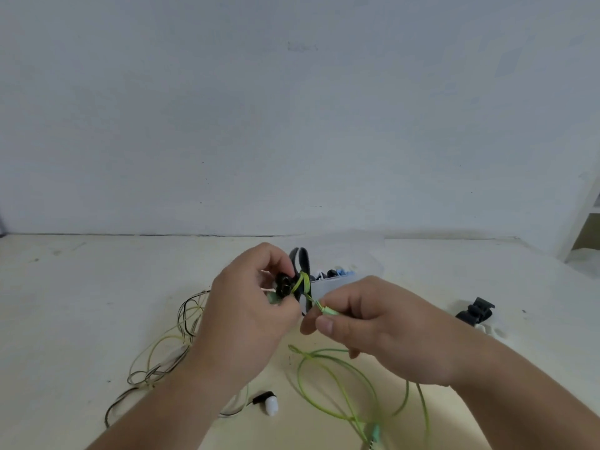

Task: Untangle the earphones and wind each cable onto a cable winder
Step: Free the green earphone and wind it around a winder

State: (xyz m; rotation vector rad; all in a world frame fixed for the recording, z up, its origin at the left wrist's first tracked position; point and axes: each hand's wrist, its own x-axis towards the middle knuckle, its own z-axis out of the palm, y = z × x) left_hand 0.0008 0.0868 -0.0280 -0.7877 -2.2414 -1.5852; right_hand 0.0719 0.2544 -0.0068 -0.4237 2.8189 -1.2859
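My left hand (250, 306) grips a dark cable winder (302, 271) above the table, its strap loop sticking up past my fingers. A green earphone cable (337, 378) is wrapped round the winder a few turns. My right hand (376, 323) pinches that cable's plug end (326, 310) just right of the winder. The cable's slack lies in loops on the table below my right hand. A second, pale yellow-and-black earphone cable (168, 352) lies tangled at the left, with a white and black earbud (268, 402) near the front.
A clear plastic box (344, 282) holding several small dark and blue items sits behind my hands. Another black winder (475, 311) lies at the right on the cream table (81, 303). A white wall rises behind, and a white shelf (584, 219) stands at the far right.
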